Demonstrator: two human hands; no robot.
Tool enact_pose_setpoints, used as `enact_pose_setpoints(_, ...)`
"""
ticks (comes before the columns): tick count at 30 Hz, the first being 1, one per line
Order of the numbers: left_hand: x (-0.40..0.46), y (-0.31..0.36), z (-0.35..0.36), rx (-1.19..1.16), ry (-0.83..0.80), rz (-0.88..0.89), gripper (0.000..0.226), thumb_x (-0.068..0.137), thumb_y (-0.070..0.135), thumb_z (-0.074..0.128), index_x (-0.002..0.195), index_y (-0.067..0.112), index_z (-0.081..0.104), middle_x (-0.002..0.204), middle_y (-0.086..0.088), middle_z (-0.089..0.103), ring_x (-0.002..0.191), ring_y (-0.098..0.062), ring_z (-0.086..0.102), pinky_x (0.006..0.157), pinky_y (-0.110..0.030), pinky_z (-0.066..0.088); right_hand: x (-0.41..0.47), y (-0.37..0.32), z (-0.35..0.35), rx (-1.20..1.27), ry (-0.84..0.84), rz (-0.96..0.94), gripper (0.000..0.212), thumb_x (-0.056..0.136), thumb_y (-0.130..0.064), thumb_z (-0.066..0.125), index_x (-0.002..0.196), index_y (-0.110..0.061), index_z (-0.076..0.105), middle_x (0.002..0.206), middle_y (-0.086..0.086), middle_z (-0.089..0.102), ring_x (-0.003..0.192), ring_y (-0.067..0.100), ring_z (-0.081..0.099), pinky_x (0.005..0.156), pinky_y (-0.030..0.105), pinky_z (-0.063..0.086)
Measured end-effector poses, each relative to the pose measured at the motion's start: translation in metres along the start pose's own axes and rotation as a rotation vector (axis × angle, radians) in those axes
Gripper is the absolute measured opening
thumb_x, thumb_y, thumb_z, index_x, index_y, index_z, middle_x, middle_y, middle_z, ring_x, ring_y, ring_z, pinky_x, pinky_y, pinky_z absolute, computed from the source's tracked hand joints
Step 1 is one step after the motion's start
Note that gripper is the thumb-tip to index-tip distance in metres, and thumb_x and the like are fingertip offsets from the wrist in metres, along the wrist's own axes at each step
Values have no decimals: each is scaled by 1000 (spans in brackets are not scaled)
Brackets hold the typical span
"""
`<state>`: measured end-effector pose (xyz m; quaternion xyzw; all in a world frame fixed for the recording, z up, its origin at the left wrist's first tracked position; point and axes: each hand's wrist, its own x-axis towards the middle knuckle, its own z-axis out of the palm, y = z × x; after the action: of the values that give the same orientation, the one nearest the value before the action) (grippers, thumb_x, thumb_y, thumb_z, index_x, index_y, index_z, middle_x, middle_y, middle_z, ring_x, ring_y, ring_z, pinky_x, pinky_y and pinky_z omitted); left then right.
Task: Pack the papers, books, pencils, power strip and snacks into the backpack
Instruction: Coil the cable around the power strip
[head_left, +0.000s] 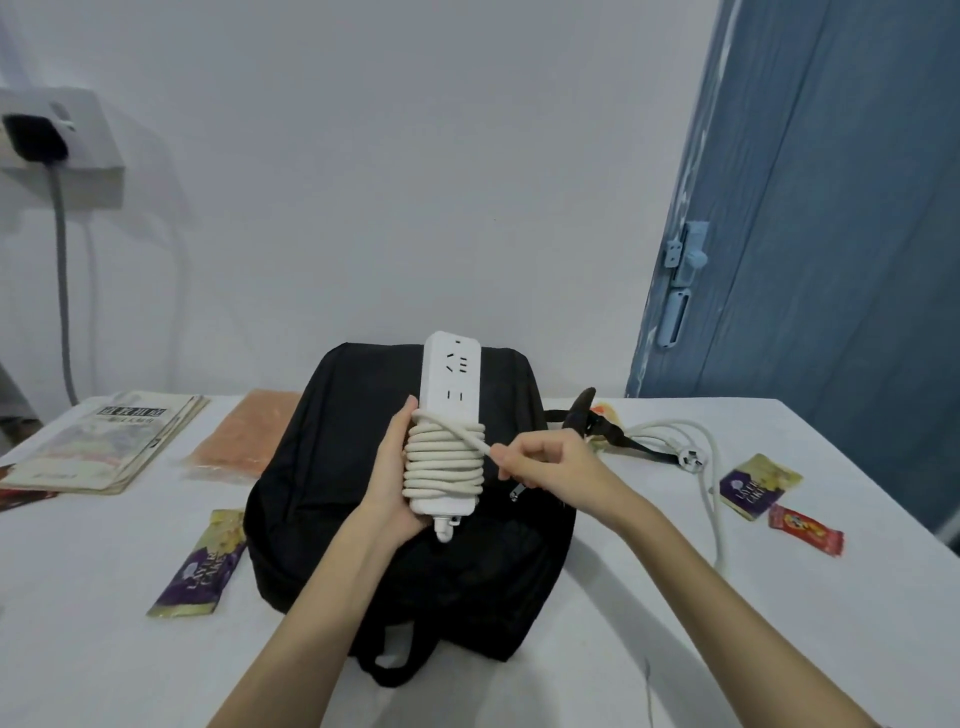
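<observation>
White table (779, 649) is bearing all items. Black backpack (415, 545) is lying flat at centre, zipped as far as visible. Books (98, 441) are sitting at far left. Power strip (449, 379) is being held upright above the backpack, cord (441, 457) coiled around it; left hand (389, 467) is gripping its side, right hand (540, 460) is pinching the cord. Snack packets (200, 566) are lying on both sides.
</observation>
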<state>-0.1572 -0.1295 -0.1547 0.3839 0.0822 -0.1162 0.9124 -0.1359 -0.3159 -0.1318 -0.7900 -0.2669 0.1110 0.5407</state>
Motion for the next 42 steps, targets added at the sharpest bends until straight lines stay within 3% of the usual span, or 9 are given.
enact_pose_setpoints(6, -4, 1, 0, -17, 24, -68, 61, 68, 67, 61, 89, 9, 70, 83, -5, 61, 65, -21, 57, 66, -32, 45, 1, -3, -1, -25, 154, -43, 36, 86, -35, 63, 56, -16, 61, 40, -17, 51, 44, -4, 47, 51, 5, 33)
enact_pose_setpoints(11, -10, 1, 3, 50, -4, -39, 65, 78, 69, 46, 87, 10, 71, 84, -11, 69, 61, -25, 62, 69, -40, 49, 6, -7, -14, -32, 221, -44, 39, 81, -41, 67, 53, -14, 61, 39, -13, 50, 41, 0, 41, 49, 7, 31)
enact_pose_setpoints(14, -13, 2, 2, 34, -65, -39, 61, 81, 64, 43, 87, 9, 69, 84, -12, 69, 63, -27, 65, 77, -53, 50, 9, -6, -23, -82, 169, -2, 42, 81, -46, 65, 54, -14, 59, 40, -13, 48, 41, 0, 41, 47, 7, 32)
enact_pose_setpoints(19, -22, 15, -4, 49, -144, 5, 57, 81, 59, 40, 92, 8, 64, 85, -11, 64, 55, -28, 61, 51, -37, 51, 9, 19, -57, -127, 36, 50, 39, 84, -41, 62, 66, -6, 65, 56, -1, 55, 58, 14, 50, 67, 24, 40)
enact_pose_setpoints(27, -30, 16, -9, 228, -402, -197, 56, 74, 59, 54, 102, 10, 60, 92, -12, 63, 64, -26, 64, 56, -38, 56, 27, -3, -59, -253, -70, 131, 31, 74, -31, 78, 63, -4, 69, 40, -11, 39, 40, 4, 32, 43, 11, 25)
enact_pose_setpoints(31, -33, 21, -9, 581, -298, -198, 64, 72, 52, 63, 103, -3, 58, 91, -22, 62, 74, -28, 63, 70, -34, 52, 49, -17, -42, -388, -67, 77, 36, 73, -13, 75, 42, -11, 56, 40, -11, 40, 42, 2, 34, 51, 19, 32)
enact_pose_setpoints(35, -37, 21, 2, 1012, -128, -182, 72, 65, 63, 62, 110, 7, 62, 99, -13, 68, 88, -23, 64, 88, -36, 47, 56, -49, -28, -403, -140, 5, 36, 80, -38, 70, 64, -7, 69, 51, -4, 52, 46, 5, 41, 48, 15, 35)
enact_pose_setpoints(38, -34, 19, 6, 1071, -38, -82, 51, 76, 61, 55, 104, 19, 62, 96, -4, 70, 88, -16, 66, 82, -29, 49, 51, -75, -21, -463, -177, -62, 52, 93, -37, 52, 69, 7, 64, 48, -5, 49, 43, 6, 37, 52, 16, 35)
enact_pose_setpoints(42, -28, 20, 1, 867, 115, 86, 36, 89, 46, 47, 84, 13, 58, 73, -4, 60, 62, -14, 58, 61, -28, 47, 36, -82, -16, -520, -231, -83, 29, 94, -24, 48, 77, -7, 64, 63, 10, 64, 46, 13, 49, 55, 25, 44)
